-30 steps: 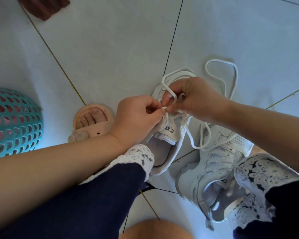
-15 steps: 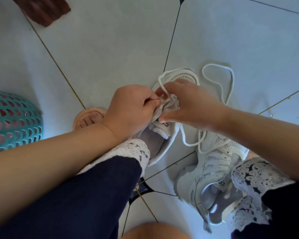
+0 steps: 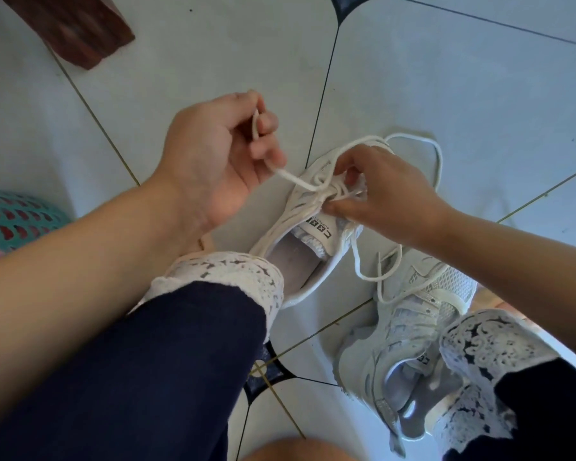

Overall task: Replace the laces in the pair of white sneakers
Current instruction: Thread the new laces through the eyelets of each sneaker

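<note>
A white sneaker [image 3: 308,227] lies on the tiled floor in the middle, its opening toward me. My left hand [image 3: 220,154] is raised to its left, fingers curled round one end of the white lace [image 3: 288,176], which runs taut to the eyelets. My right hand [image 3: 383,191] pinches the sneaker's upper and lace at the eyelets. More lace loops behind the toe and trails down to the right. The second white sneaker [image 3: 409,331] lies at the lower right, partly under my right knee.
My knees in dark trousers with white lace cuffs [image 3: 226,274] fill the lower view. A teal perforated basket [image 3: 10,217] stands at the left edge. A dark red-brown object [image 3: 77,28] lies at the top left. Pale floor tiles [image 3: 446,78] stretch beyond the shoes.
My left hand has pulled away from the sneaker, up and to the left, drawing the lace end out taut. My right hand stays on the eyelets.
</note>
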`<state>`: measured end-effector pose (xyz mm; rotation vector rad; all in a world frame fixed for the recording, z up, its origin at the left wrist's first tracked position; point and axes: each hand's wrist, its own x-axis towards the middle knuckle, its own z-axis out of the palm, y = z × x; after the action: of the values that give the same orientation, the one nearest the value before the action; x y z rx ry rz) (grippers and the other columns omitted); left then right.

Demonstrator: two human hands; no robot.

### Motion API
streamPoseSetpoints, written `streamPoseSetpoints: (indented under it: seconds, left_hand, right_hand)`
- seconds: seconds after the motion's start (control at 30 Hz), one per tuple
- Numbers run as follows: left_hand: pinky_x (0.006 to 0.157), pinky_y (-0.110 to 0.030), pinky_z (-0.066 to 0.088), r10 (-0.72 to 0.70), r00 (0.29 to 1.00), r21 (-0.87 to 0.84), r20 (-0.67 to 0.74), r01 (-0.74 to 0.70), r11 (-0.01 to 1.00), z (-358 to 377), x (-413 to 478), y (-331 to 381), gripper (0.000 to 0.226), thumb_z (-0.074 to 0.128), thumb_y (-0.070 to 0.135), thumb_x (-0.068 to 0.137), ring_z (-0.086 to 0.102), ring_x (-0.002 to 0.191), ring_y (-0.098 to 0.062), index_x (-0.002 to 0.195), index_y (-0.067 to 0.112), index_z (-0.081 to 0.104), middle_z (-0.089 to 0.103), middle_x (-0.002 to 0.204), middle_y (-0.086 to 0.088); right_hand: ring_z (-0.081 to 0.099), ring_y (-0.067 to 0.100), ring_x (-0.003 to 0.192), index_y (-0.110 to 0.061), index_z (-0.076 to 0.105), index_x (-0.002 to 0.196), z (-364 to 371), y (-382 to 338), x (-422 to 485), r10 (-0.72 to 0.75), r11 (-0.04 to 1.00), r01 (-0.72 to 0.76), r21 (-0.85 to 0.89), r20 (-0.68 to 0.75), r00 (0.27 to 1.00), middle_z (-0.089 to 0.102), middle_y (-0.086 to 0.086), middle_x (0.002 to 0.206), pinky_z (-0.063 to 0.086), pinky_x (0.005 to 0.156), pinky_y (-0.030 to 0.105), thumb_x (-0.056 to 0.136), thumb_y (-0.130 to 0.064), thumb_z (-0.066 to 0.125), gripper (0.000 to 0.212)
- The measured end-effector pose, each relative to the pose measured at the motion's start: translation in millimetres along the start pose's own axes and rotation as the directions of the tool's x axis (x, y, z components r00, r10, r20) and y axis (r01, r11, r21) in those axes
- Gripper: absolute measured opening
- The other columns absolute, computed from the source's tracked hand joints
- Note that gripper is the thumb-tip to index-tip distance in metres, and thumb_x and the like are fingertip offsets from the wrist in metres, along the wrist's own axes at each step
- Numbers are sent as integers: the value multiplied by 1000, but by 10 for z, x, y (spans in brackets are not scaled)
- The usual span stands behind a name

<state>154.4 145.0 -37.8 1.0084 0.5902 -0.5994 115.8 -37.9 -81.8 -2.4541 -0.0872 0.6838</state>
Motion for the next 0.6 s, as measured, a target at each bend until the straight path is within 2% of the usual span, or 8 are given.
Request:
streamPoseSetpoints:
  seconds: [0.07,0.13,0.23,0.3,0.33,0.5,0.57,0.6]
  left_hand:
    - [38,-15,30,25,999,372,-37,-9,928,-7,60,5,23,41,8,92,29,40,-7,70,15,45,45,56,2]
    - [43,-19,33,125,992,818,13,-83,570,-54,102,-68,17,54,19,88,36,46,-6,72,18,50,49,64,4]
    - [57,-10,34,21,974,974,224,-224,27,-89,118,-211,21,66,39,76,47,65,-2,88,23,60,60,81,10]
    - [58,-16,31,-33,944,934,327,-329,-139,-43,106,-284,20,65,34,80,47,69,-6,92,19,66,63,83,8]
    - [57,-17,30,-11,942,939,336,-336,-81,-28,105,-271,13,66,29,80,47,68,-5,87,18,69,63,76,9]
    - [46,-16,34,-102,964,780,245,-133,611,-338,30,97,10,63,21,55,40,49,-8,48,17,57,46,49,3]
    - [54,-20,37,-163,958,790,235,-91,606,-460,15,160,12,59,27,43,42,55,-11,45,16,55,46,53,-3]
    - [60,-24,37,-195,956,863,220,-98,495,-484,33,126,13,61,29,44,45,60,-12,49,17,58,50,59,-4]
  right_hand:
    - [48,10,83,-26,48,102,6,30,-42,20,1000,-20,-14,4,1000,52,-8,95,39,71,29,70,-46,69,43]
    - [48,12,85,-23,47,107,11,32,-87,28,999,-29,-40,-28,999,51,-6,100,40,71,29,71,-41,71,47]
    - [50,13,86,-29,45,118,-8,-18,-143,-17,997,10,-72,-84,996,48,-5,103,40,69,29,72,-35,71,54]
    - [52,13,92,-39,44,123,-15,-56,-160,-72,990,67,-121,-39,997,49,-5,108,45,71,32,76,-32,68,54]
    - [53,13,94,-41,47,123,-14,-62,-156,-88,985,86,-148,-8,996,48,-6,111,46,73,33,78,-30,66,50]
    - [48,0,78,-36,48,120,-69,52,-153,-42,995,39,-89,-41,998,44,-11,102,42,70,29,76,-31,69,49]
    - [42,-10,67,-36,46,122,-89,119,-170,-14,998,10,-55,-75,997,44,-13,99,33,60,18,74,-35,71,55]
    - [40,-12,66,-35,46,122,-91,136,-181,1,999,-4,-39,-86,996,44,-13,99,30,58,13,72,-37,72,56]
